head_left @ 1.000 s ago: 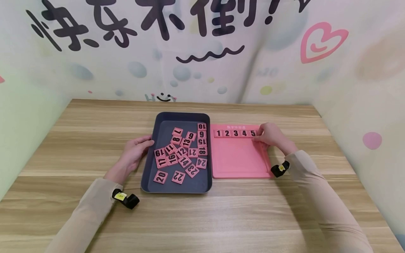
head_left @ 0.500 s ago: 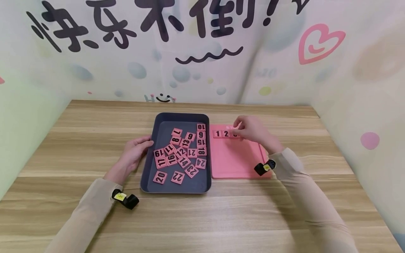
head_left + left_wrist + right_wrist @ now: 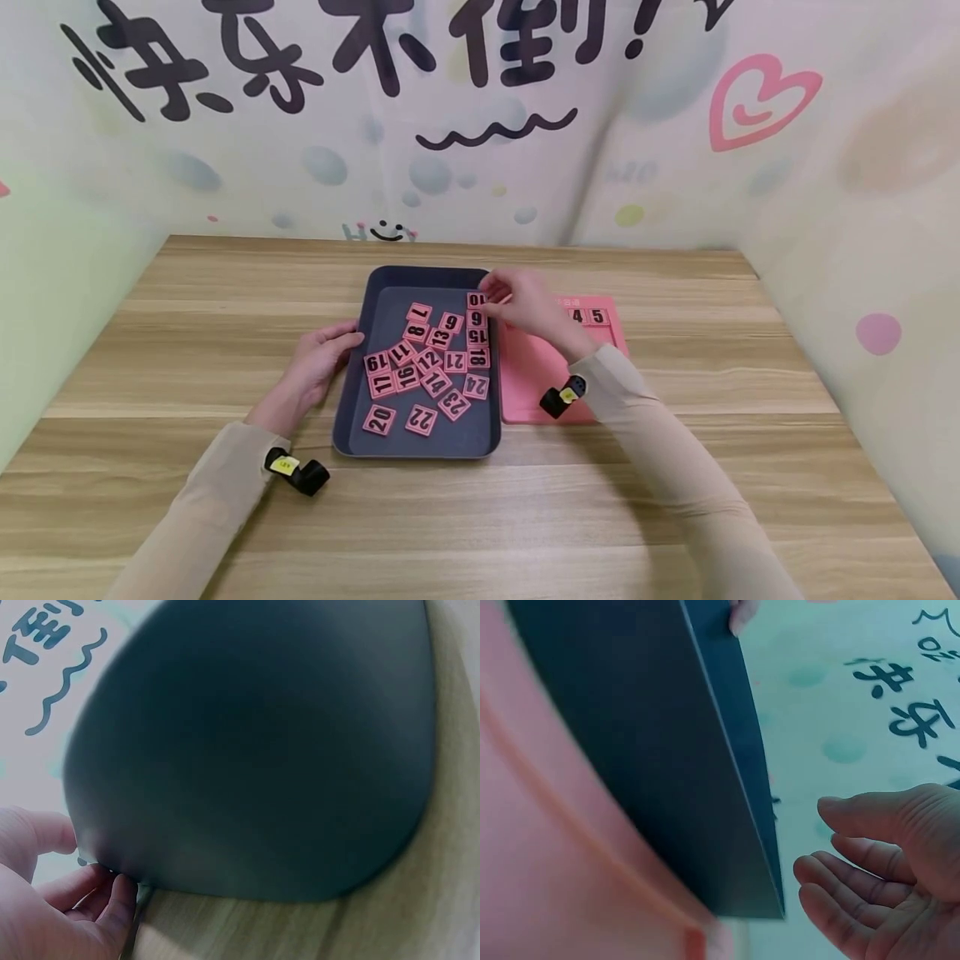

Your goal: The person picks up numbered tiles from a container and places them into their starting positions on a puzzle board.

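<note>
A dark grey tray (image 3: 416,446) holds several pink number tiles with black numerals, scattered and turned various ways. At its left side my left hand (image 3: 318,362) grips the rim, thumb on the edge and fingers bent beneath; the left wrist view shows this hand (image 3: 71,907) against the tray's outer wall (image 3: 255,750). My right hand (image 3: 528,308) hovers at the far right rim, fingertips beside the 10 tile (image 3: 476,300). In the right wrist view, that hand (image 3: 892,870) has loosely bent fingers and nothing between them. A pink board (image 3: 525,392) lies right of the tray, partly behind my right arm.
On the board's top row the 4 tile (image 3: 576,317) and 5 tile (image 3: 597,317) show; the row's left part is hidden by my right hand. The wooden table (image 3: 420,533) ends at a printed wall (image 3: 300,192) behind.
My right hand has moved left from the 5 tile, across the board's top row, to the tray's right rim. My left hand and the tray have stayed in place.
</note>
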Tool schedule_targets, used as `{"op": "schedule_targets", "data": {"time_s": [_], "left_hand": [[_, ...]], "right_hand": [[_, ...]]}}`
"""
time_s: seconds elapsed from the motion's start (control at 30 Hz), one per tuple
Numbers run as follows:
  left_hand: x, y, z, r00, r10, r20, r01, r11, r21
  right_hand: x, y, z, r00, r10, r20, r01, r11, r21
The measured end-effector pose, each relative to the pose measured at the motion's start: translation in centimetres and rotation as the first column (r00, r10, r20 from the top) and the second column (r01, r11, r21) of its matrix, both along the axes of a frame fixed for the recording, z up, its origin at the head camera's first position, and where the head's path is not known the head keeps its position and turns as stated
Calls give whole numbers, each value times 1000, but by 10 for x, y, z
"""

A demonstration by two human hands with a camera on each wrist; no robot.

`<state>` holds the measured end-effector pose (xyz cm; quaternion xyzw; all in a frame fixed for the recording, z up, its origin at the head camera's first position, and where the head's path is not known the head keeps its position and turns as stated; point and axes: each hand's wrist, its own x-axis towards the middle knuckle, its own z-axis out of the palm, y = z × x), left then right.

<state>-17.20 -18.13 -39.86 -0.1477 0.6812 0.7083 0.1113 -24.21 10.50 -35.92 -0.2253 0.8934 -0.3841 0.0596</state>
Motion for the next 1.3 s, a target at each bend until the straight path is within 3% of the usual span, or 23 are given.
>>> {"op": "schedule_targets", "data": {"time_s": [0.3,0.63,0.8,1.13,1.3], "left_hand": [[1,-1,1,1000,-8,19,9,1000,-27],[1,0,2,1000,-15,5,15,1000,-24],[1,0,1,1000,-9,-2,8,1000,-20],[0,0,2,1000,-2,3,2,1000,-22],[1,1,2,1000,1,8,-1,1000,-24]], "right_hand": [[-6,-31,-14,993,93,76,-94,996,4],[-12,-44,-19,983,157,93,-170,974,149],[-14,-47,-21,980,195,50,-201,954,223],[-12,-50,-24,984,177,17,-174,943,284],[-11,-49,-22,986,165,13,-163,950,267]]}}
